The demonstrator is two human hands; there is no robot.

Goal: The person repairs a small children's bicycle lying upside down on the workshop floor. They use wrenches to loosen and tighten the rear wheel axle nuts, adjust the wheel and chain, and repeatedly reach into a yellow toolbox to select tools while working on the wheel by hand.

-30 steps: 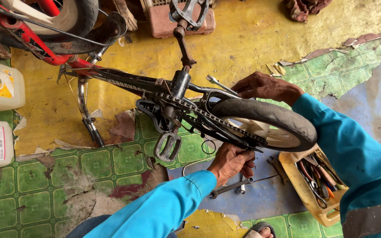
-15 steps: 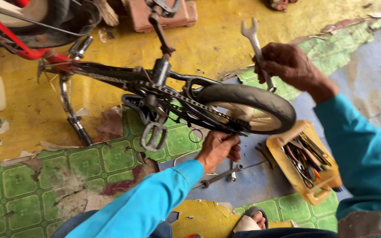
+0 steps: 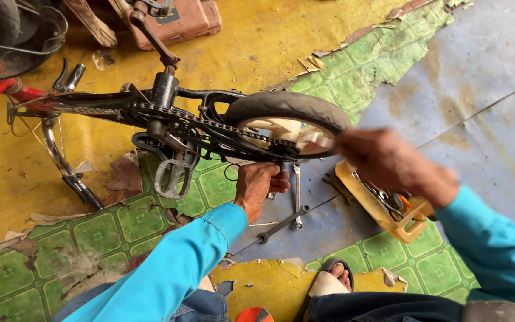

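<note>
Our left hand [image 3: 259, 189] is closed under the rear axle, apparently on a tool there, though the fingers hide it. Our right hand [image 3: 388, 162] is blurred beside the tyre [image 3: 287, 106]; we cannot tell whether it grips anything. The bike [image 3: 168, 119] lies on its side, chain [image 3: 210, 124] up. We should brace the left hand firmly and square the tool on the nut before turning. Spanners [image 3: 296, 197] lie below, and a yellow tray [image 3: 382, 211] sits nearby.

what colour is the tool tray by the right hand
Yellow-orange; the tray sits under the right hand, seen in the head view.
</note>
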